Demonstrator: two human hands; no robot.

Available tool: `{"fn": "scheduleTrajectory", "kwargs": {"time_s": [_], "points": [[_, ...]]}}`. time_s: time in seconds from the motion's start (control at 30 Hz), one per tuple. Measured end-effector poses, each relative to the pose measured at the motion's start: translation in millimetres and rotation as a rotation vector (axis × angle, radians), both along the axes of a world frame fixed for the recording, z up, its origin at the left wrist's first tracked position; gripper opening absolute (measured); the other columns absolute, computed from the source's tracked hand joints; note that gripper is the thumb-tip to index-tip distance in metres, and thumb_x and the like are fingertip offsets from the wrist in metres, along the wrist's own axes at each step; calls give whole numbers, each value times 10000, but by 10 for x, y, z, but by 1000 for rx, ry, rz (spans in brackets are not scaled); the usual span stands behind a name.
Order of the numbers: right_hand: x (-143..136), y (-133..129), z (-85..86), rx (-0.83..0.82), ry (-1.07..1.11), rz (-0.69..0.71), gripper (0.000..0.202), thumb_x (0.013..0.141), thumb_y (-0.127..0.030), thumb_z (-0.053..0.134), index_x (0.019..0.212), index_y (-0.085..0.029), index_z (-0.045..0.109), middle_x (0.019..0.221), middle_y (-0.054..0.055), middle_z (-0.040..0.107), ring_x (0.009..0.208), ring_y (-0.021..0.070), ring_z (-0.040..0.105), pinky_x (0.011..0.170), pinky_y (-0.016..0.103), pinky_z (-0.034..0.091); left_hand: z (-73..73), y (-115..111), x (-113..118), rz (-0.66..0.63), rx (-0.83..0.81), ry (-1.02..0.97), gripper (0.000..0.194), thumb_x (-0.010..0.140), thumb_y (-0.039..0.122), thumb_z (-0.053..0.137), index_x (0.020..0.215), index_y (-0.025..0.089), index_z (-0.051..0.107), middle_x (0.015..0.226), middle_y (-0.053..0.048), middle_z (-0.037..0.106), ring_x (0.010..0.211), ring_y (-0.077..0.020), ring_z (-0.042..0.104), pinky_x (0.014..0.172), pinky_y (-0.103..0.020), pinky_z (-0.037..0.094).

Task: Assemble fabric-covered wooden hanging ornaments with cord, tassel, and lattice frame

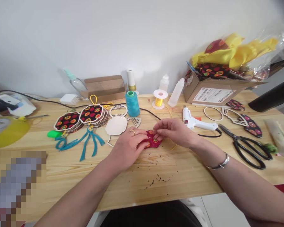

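A small red fabric piece (152,144) with round orange and green motifs is at the middle of the table, between my two hands. My left hand (128,147), with a ring on it, is closed on its left side, thumb and fingers at the cloth. From the right, my right hand (174,130) pinches the upper right edge; its fingertips partly cover the cloth. Just left of the fabric lies a pale scalloped board (116,125). A lattice fan-shaped piece (134,121) and a lattice ring piece (118,110) are behind it.
Teal thread cone (132,105), yellow cord spool (159,102) and white glue gun (198,121) stand or lie behind my hands. Black-handled scissors (248,146) lie right. Stacked patterned ornaments (92,114) with teal ribbons are left. A cardboard box (210,91) holds fabric. Dark scraps litter the front.
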State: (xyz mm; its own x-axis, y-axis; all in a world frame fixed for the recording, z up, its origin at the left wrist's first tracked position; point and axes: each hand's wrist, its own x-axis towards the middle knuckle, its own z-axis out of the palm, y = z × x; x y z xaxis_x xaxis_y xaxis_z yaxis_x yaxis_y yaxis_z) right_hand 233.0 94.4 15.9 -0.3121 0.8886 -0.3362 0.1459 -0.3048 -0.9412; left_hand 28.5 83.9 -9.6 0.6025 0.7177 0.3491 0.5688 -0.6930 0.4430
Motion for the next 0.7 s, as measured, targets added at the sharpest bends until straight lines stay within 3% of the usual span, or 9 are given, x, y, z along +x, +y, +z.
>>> {"fn": "scheduleTrajectory", "kwargs": {"time_s": [0.4,0.7], "points": [[0,11,-11,-9,-52,14,166,861,-32,498,841,-109,643,699,18,704,660,75,669,687,204,553,-4,9,-5,33,-39,132,124,870,225,593,921,202,704,1045,-37,724,948,-219,606,860,-384,494],[-11,13,-19,-1,-55,-2,178,840,-28,508,796,-120,653,687,14,702,652,82,671,661,198,553,-1,16,-9,23,-35,106,125,873,217,579,917,191,693,1027,-47,725,921,-208,615,841,-373,504]]}}
